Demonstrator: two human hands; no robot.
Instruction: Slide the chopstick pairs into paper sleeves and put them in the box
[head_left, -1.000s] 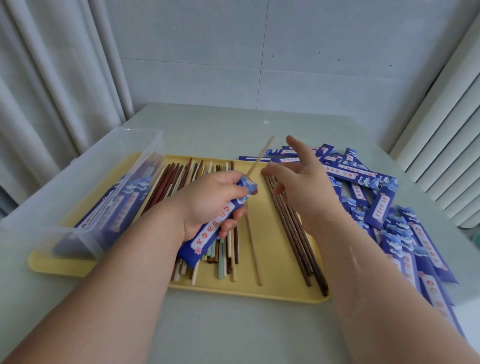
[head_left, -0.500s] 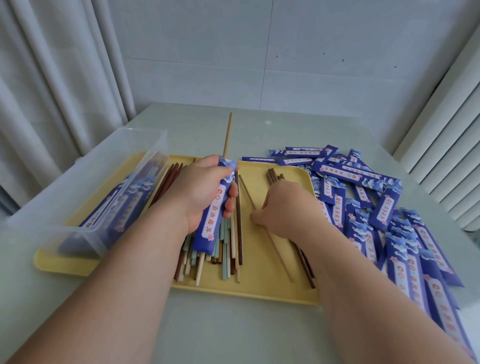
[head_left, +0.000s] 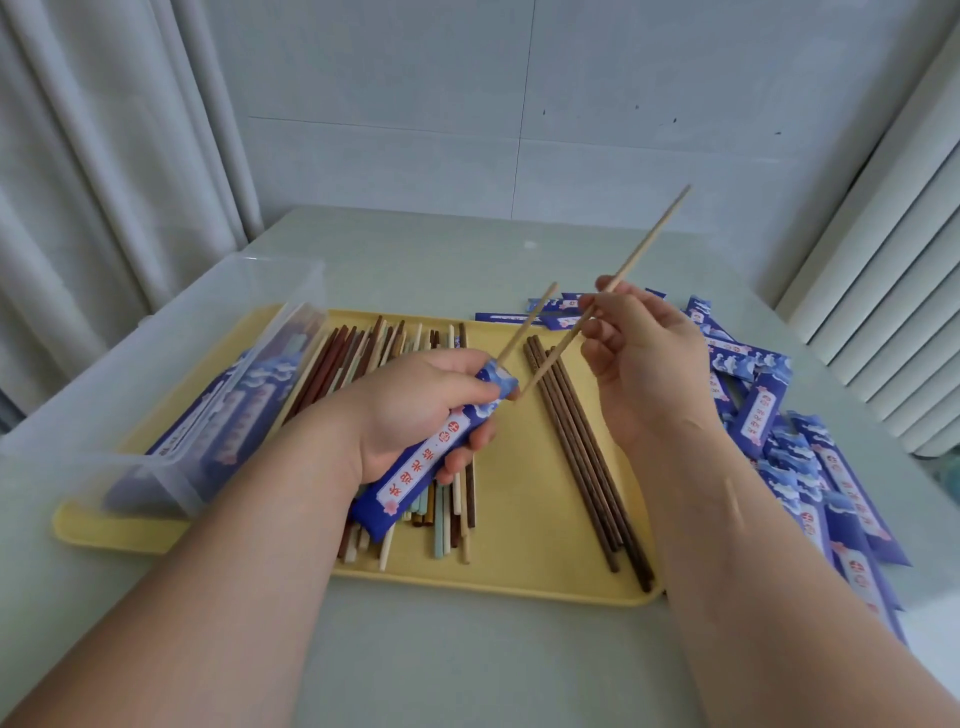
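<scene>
My left hand (head_left: 415, 410) grips a blue paper sleeve (head_left: 423, 462) above the yellow tray (head_left: 524, 561). One light wooden chopstick (head_left: 524, 327) sticks out of the sleeve's top. My right hand (head_left: 644, 358) pinches a second light chopstick (head_left: 649, 244), held slanted, its lower tip right at the sleeve's mouth. Mixed coloured chopsticks (head_left: 447, 514) lie under my left hand. A row of dark brown chopsticks (head_left: 587, 467) lies on the tray's right side. The clear plastic box (head_left: 171, 374) at the left holds filled blue sleeves.
A heap of empty blue sleeves (head_left: 810, 467) covers the table right of the tray. Curtains hang at the left, a white ribbed panel (head_left: 893, 291) at the right. The grey table (head_left: 467, 654) spreads in front of the tray.
My right hand has lifted from the tray with a light chopstick and brought its tip to the sleeve's mouth. The left hand has tilted the sleeve to the right.
</scene>
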